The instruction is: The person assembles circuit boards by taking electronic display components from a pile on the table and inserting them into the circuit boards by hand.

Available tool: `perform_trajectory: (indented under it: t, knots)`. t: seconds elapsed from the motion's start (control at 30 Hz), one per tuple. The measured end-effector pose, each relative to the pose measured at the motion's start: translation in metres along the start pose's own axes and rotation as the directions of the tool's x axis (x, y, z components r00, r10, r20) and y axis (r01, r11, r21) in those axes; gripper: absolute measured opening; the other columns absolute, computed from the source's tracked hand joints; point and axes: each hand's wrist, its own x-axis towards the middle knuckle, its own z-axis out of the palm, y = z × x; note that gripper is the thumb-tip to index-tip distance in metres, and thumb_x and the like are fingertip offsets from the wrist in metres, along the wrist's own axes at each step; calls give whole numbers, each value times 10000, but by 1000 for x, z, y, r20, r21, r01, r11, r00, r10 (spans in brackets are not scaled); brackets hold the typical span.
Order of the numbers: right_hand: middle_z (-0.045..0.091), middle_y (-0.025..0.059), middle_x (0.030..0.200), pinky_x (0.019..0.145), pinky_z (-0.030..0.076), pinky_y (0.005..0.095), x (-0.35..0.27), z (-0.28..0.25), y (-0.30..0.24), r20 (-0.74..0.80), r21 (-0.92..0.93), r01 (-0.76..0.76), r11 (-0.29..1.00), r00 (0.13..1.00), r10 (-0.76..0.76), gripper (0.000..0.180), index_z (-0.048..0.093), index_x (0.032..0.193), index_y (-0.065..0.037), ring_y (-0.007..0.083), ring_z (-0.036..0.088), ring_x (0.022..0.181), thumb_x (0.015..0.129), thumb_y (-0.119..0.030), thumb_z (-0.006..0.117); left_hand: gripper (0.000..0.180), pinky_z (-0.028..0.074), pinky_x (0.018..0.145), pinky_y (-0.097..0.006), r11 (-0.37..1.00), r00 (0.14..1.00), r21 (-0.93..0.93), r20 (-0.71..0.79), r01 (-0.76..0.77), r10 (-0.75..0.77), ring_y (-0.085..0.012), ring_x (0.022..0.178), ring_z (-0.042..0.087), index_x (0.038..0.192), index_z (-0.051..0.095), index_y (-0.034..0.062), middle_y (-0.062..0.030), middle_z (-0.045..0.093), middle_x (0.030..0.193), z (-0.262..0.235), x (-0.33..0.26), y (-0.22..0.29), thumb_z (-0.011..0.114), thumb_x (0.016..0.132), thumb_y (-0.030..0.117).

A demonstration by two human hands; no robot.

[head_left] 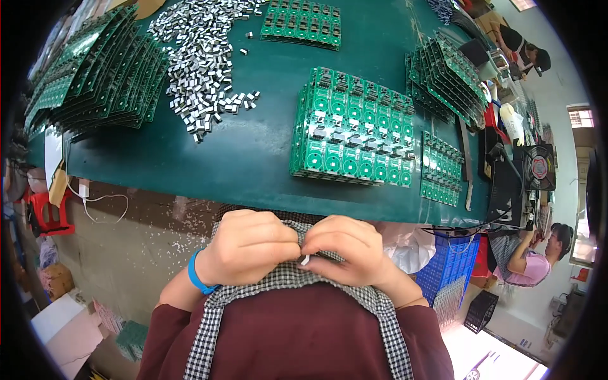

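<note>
My left hand point(251, 247), with a blue band at the wrist, is closed in a pinch just below the table's front edge. Its fingertips meet those of my right hand point(347, 248); whatever the left one pinches is hidden. Between the right thumb and fingers a small white piece point(305, 259) shows; its exact kind is too small to tell. Beyond the hands, on the green table point(253, 164), stands a thick stack of green circuit boards point(358, 130). A heap of small silver-and-white block-shaped parts point(202, 69) spreads at the upper left.
Leaning boards point(104, 82) crowd the left end; more leaning boards point(446, 79) stand at the right. Flat board panels lie at the back point(301, 24) and right point(441, 170). A black fan point(539, 168) and blue crate point(446, 263) are at the right. A co-worker point(529, 256) sits beyond.
</note>
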Motion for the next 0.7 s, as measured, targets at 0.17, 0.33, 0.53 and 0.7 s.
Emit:
perform_trajectory:
  t: [0.17, 0.33, 0.53, 0.7]
  knots:
    - [632, 85, 888, 637, 535, 320, 1, -6, 0, 12, -50, 45, 998, 999, -44, 276, 629, 931, -27, 235, 637, 764, 695, -41, 770, 221, 450, 528, -292, 1000, 997, 8, 68, 27, -28, -183, 665, 608, 824, 652, 67, -30, 629, 810, 2, 6, -1, 714, 615, 31]
    - [649, 109, 883, 634, 558, 297, 3, -14, -8, -97, -239, 80, 968, 990, -106, 241, 661, 920, 0, 235, 660, 743, 697, 11, 752, 273, 503, 553, -279, 989, 999, 148, -44, 24, -18, -188, 677, 638, 908, 688, 41, -51, 646, 841, 6, 22, 2, 739, 640, 38]
    - [654, 144, 873, 639, 574, 313, 7, -16, 6, -178, -262, 160, 952, 961, -211, 231, 656, 907, 46, 253, 667, 742, 682, 34, 706, 227, 520, 557, -272, 979, 998, 203, -59, -8, 20, -195, 685, 656, 874, 696, 21, -70, 673, 812, 4, 29, 0, 743, 652, 16]
    - [652, 155, 869, 621, 572, 309, 15, -17, 12, -203, -295, 208, 933, 940, -274, 255, 657, 923, 56, 256, 669, 742, 673, 30, 695, 220, 504, 537, -267, 973, 998, 231, -67, 22, -7, -201, 670, 654, 827, 676, 26, -67, 665, 796, 1, 32, -6, 754, 621, 18]
